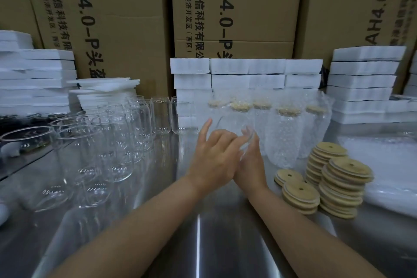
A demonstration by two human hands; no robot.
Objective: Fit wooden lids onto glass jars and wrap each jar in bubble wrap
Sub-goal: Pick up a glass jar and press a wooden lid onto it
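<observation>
My left hand (214, 156) and my right hand (249, 160) meet at the table's middle on the lower part of a bubble-wrapped jar (228, 121) with a wooden lid (240, 106) on top. The left hand's fingers curl against the wrap, with its index finger sticking up. The right hand's fingers hold the wrap's clear edge from the right. Several more wrapped, lidded jars (282, 137) stand just behind and to the right. Bare glass jars (112, 142) crowd the left side. Stacks of wooden lids (345, 185) sit to the right of my right wrist.
Bubble wrap sheets (383, 165) lie at the right edge of the steel table (203, 244). White foam slabs (246, 74) are stacked along the back and on both sides. Tall cardboard boxes (126, 18) wall off the rear.
</observation>
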